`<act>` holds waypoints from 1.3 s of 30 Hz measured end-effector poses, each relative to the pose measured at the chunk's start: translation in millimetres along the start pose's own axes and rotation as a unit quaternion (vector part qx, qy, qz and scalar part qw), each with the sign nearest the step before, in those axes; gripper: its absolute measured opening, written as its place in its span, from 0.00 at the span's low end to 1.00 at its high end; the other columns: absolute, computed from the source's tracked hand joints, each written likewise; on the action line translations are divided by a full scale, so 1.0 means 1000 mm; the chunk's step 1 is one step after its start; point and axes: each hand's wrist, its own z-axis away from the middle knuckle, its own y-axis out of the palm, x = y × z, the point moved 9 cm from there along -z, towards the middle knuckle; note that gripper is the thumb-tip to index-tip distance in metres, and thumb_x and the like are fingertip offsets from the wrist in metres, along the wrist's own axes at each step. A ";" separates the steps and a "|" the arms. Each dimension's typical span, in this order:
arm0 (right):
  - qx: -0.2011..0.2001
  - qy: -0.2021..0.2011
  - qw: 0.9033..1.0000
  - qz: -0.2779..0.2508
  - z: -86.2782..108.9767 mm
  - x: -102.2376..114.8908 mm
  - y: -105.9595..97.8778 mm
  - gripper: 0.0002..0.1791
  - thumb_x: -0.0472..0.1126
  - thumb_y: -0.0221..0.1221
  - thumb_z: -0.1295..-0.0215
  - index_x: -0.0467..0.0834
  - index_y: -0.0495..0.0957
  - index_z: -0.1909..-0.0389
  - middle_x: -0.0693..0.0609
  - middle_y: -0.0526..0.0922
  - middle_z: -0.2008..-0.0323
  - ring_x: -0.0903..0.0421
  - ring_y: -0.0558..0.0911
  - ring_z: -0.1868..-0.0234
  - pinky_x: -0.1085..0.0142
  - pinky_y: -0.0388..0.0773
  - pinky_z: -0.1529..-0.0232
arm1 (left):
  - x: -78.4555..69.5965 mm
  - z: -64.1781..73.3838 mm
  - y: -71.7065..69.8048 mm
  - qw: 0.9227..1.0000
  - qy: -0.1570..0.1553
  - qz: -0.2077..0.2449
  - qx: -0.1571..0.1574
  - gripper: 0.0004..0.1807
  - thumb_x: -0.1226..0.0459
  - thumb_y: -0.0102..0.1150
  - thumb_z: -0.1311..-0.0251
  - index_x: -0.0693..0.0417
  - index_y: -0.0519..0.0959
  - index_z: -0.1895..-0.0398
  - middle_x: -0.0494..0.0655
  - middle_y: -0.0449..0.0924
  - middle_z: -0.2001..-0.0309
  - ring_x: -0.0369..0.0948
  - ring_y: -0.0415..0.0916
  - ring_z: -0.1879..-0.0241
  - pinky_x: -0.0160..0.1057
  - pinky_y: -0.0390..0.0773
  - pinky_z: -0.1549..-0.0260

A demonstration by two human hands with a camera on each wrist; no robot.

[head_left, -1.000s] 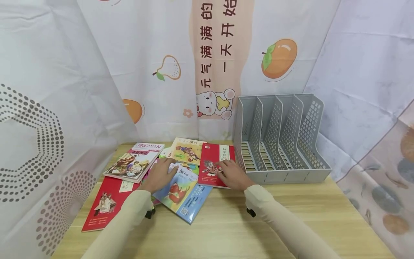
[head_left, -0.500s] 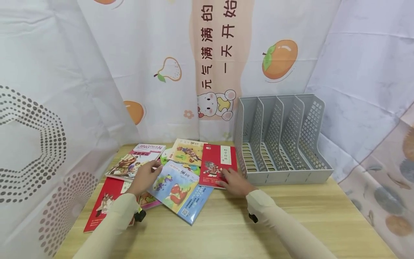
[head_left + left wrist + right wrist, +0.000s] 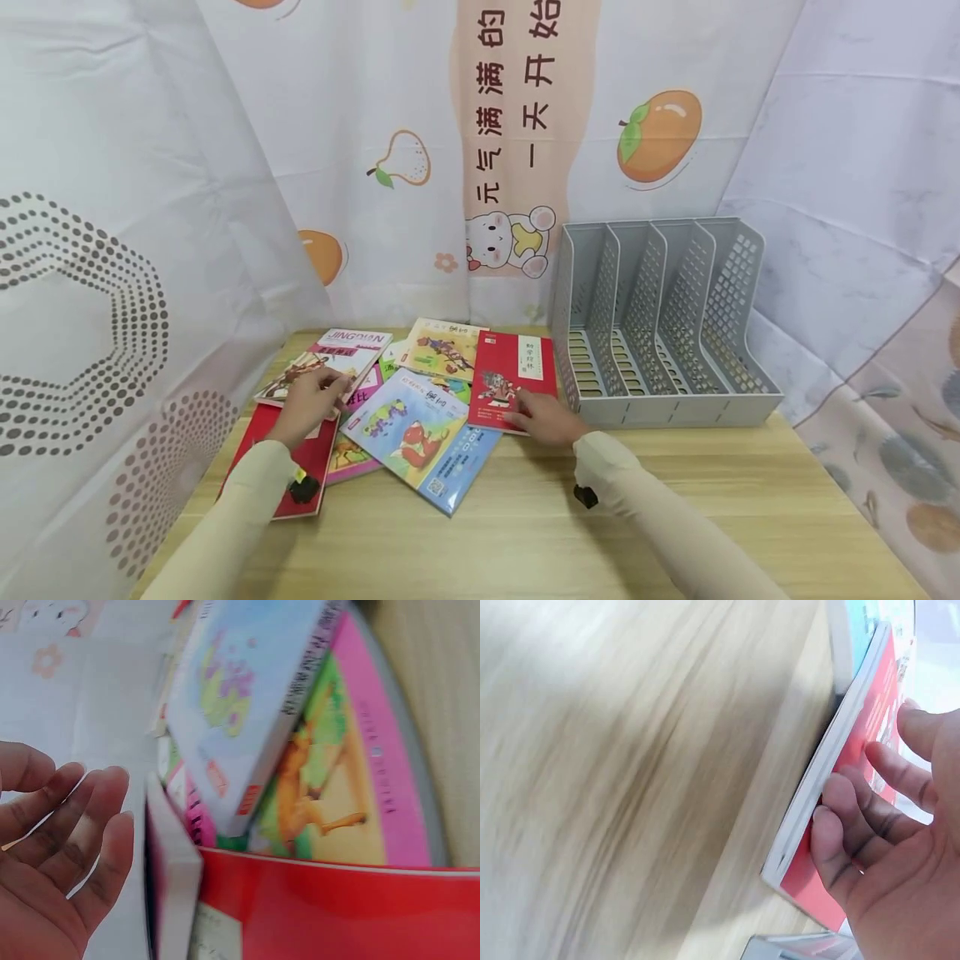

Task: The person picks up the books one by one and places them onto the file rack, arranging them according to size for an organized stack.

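Observation:
My left hand (image 3: pixel 307 404) is over the left side of a heap of books, its loosely bent fingers overlapping the thick JINGDIAN book (image 3: pixel 352 342) in the head view. In the left wrist view that hand (image 3: pixel 64 855) has nothing between fingers and thumb. Under the wrist lies a red book (image 3: pixel 311 454), partly hidden by the arm. My right hand (image 3: pixel 551 419) rests its fingertips at the cover of another red book (image 3: pixel 517 362), near its lower right edge. Between the hands lie a blue book with a fox picture (image 3: pixel 420 433) and a yellow one (image 3: pixel 442 348).
A grey file rack (image 3: pixel 667 408) with several upright slots stands at the back right, beside the right-hand red book. A pink-edged book (image 3: pixel 348 458) lies partly under the blue one. A printed curtain (image 3: pixel 405 250) hangs behind the wooden table (image 3: pixel 450 558).
My left hand has moved left, off the blue book and over to the JINGDIAN book. The right hand stays at its red book. The left red book sits more to the right and turned.

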 end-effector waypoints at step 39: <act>0.004 0.014 1.000 -0.002 -0.007 0.000 0.016 0.17 0.50 0.68 0.32 0.47 0.71 0.71 0.54 0.71 0.76 0.57 0.73 0.68 0.61 0.71 0.60 | 0.098 -0.009 -0.069 0.989 -0.075 -0.130 -0.005 0.53 0.43 0.56 0.27 0.82 0.47 0.27 0.78 0.68 0.49 0.48 0.78 0.72 0.44 0.81 0.76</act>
